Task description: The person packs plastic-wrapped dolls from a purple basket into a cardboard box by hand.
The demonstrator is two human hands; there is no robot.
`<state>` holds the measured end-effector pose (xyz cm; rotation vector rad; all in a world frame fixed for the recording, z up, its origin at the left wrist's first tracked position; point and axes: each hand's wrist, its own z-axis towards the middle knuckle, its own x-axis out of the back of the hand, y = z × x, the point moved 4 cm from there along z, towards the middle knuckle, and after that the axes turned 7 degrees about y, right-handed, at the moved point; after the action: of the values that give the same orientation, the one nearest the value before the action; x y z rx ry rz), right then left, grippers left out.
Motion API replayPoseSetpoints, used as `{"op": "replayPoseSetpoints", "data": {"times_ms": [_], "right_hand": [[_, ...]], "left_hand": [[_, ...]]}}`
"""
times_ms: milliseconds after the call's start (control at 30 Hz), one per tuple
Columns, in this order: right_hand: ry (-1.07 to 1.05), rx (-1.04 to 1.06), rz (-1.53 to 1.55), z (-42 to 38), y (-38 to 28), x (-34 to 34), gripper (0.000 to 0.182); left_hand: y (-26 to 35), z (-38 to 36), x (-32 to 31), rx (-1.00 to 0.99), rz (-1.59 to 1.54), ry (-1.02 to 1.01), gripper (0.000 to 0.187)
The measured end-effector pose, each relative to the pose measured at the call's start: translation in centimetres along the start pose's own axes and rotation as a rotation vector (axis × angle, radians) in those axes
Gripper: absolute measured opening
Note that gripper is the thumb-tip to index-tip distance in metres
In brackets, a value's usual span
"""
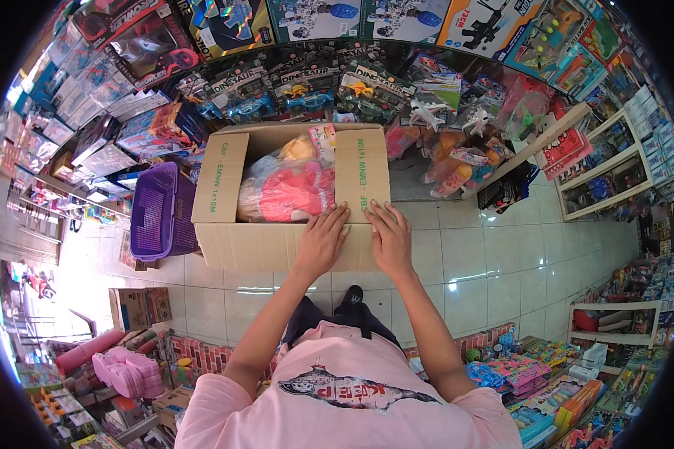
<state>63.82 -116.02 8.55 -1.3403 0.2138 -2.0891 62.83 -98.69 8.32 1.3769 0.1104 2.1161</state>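
Observation:
A cardboard box [262, 243] stands in front of me with its top open and its side flaps folded partly inward. Inside lie plastic-wrapped toys, among them a bright pink one [296, 193] and a yellowish one [297, 150]. My left hand [323, 236] rests on the box's near edge, fingers stretched forward beside the right flap. On the near end of that right flap [356, 168], which bears green print, my right hand [389, 238] lies with its fingers extended. Neither hand grips anything that I can see.
A purple plastic basket [161, 213] stands left of the box. Packaged dinosaur toys [299, 86] hang behind it, under a row of boxed toys [318, 19]. Bagged toys [457, 161] hang to the right. Tiled floor [472, 262] runs between crowded shelves.

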Motion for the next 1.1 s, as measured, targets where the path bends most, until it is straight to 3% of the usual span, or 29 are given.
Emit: {"op": "replayPoseSetpoints", "data": {"times_ms": [100,167,200,267,300,367,500,567,667,733,767,800,833,867,933,1000,1067,1100], "right_hand": [[-0.022,0.032,0.16,-0.2,0.6,0.3,0.036],[0.094,-0.073,0.37,-1.0,0.9,1.1,0.04],[0.092,-0.066,0.377,-1.8,1.0,0.7,0.04],[0.215,-0.249,0.246,-4.2,2.2,0.0,0.046],[0.209,-0.241,0.254,-5.1,2.2,0.1,0.046],[-0.078,-0.571,0.76,-6.8,2.8,-1.1,0.046],[-0.09,-0.526,0.745,-6.7,2.5,0.3,0.044],[-0.053,-0.686,1.027,-6.2,2.3,0.9,0.039],[-0.098,-0.634,1.014,-4.5,1.6,2.8,0.035],[-0.049,-0.621,0.998,-3.7,1.4,3.2,0.035],[0.004,-0.612,0.981,-3.3,1.4,3.3,0.037],[-0.001,-0.612,0.979,-3.1,1.6,3.2,0.037],[0.021,-0.538,1.075,-2.6,1.8,3.1,0.04],[0.045,-0.462,1.17,-2.1,1.6,3.0,0.043],[0.066,-0.405,1.157,-1.3,0.8,2.6,0.042],[0.091,-0.353,1.136,-0.8,0.3,2.2,0.04],[0.167,-0.335,0.652,-0.5,0.5,1.6,0.032],[0.175,-0.341,0.642,-0.2,0.2,1.0,0.032]], "left_hand": [[-0.2,-0.2,0.4,0.03,-0.028,-0.029,0.042],[-0.3,-0.7,1.2,0.019,-0.026,-0.025,0.044],[-0.3,-1.1,1.7,0.008,-0.029,-0.024,0.045],[-0.2,-2.4,2.8,0.022,0.007,-0.023,0.048],[-0.1,-3.4,3.3,0.031,0.036,-0.03,0.05],[-1.2,-6.3,3.5,0.068,0.047,-0.042,0.055],[-2.2,-11.6,6.4,0.11,0.099,-0.101,0.062],[-2.9,-13.9,8.3,0.138,0.1,-0.097,0.064],[-5.0,-15.9,11.3,0.158,0.225,0.049,0.066],[-7.0,-16.4,13.2,0.244,0.503,0.321,0.07],[-7.8,-16.2,13.6,0.249,0.502,0.321,0.07],[-8.5,-15.2,14.9,0.331,0.514,0.454,0.071],[-9.3,-14.2,16.2,0.411,0.526,0.587,0.071],[-10.1,-12.9,16.8,0.414,0.526,0.588,0.071],[-12.0,-11.0,18.1,0.456,0.297,0.771,0.072],[-14.7,-9.8,18.5,0.494,0.189,0.758,0.072],[-19.1,-10.0,18.2,0.602,0.148,0.651,0.07],[-19.9,-9.3,18.7,0.596,0.137,0.646,0.07]]}}
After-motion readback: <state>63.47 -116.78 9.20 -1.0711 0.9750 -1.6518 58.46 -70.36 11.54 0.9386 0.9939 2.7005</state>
